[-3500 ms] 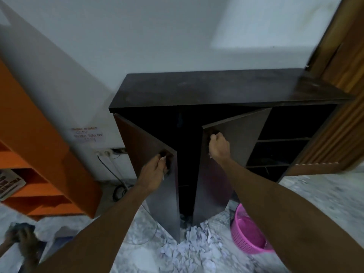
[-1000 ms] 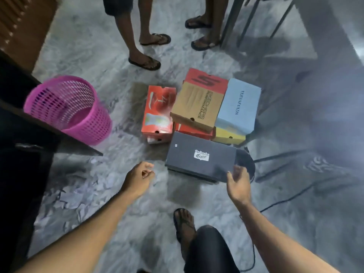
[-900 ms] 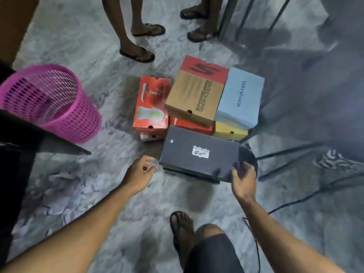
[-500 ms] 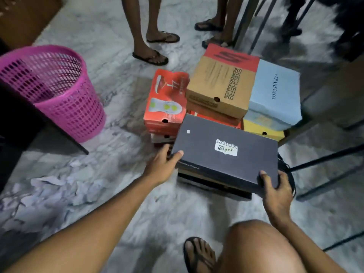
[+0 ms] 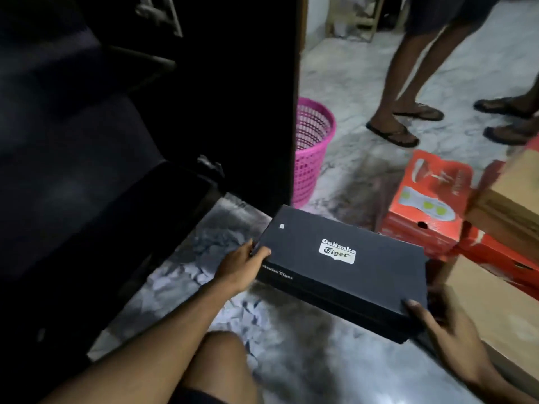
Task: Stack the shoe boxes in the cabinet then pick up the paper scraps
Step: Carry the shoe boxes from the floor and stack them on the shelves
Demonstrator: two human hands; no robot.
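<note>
1. Fingers: L hand (image 5: 243, 265) grips the left end of black box (image 5: 344, 269), thumb on the lid; R hand (image 5: 437, 330) curls under the near right corner, thumb on the lid edge.
2. Black box held off the floor, tilted, just right of cabinet (image 5: 116, 141).
3. Paper scraps (image 5: 210, 243) on floor below L hand.
4. Red box (image 5: 425, 205) & tan box (image 5: 495, 304) to the right; pink basket (image 5: 312, 147) beside cabinet.
5. Bystanders' legs (image 5: 408, 83) behind.

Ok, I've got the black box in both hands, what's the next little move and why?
Probably swing the black box left into the open cabinet: left hand and right hand hold its ends, clear of the floor, beside the dark opening.
</note>
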